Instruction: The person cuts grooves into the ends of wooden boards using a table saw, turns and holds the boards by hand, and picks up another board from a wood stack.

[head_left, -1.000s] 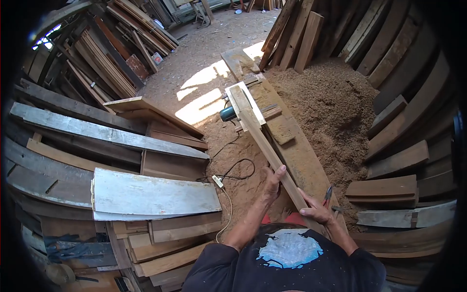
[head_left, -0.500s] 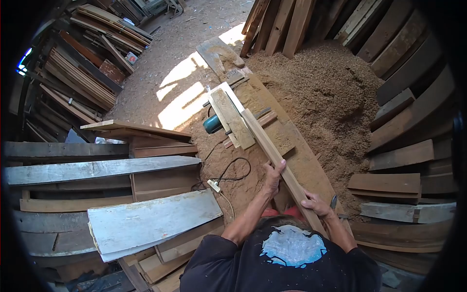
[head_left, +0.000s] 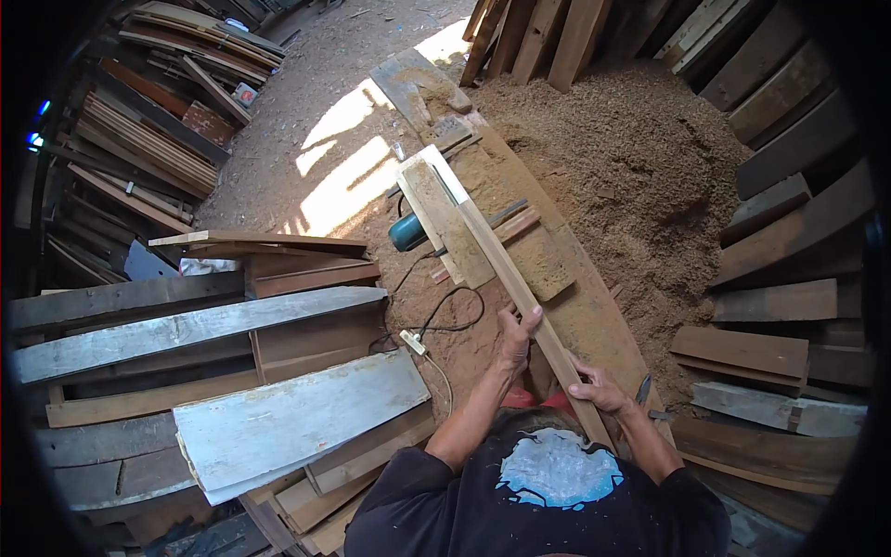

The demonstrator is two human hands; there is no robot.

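A long narrow wooden piece point(head_left: 509, 272) slants from near my chest up to a planing machine, its far end resting on the pale bed point(head_left: 447, 174). My left hand point(head_left: 517, 336) grips the piece at its left side, thumb on top. Nearer my body, my right hand point(head_left: 599, 387) is closed round its right side, thumb over the top face. The machine's green motor housing point(head_left: 406, 232) sticks out on the left. Beneath lies a dusty wooden bench plank point(head_left: 599, 320). Pliers point(head_left: 643, 390) rest on the plank just right of my right hand.
Sawdust and shavings point(head_left: 640, 176) are heaped right of the bench. A white socket block point(head_left: 413, 343) with cables lies on the ground at left. Stacked boards, one painted pale point(head_left: 302, 418), fill the left side. More boards point(head_left: 742, 353) line the right. Sunlit ground point(head_left: 353, 186) shows beyond the machine.
The wooden piece has shifted off the left part of the machine's bed, then forward along the right strip. Both hands keep their hold. The view has turned, moving the surroundings.
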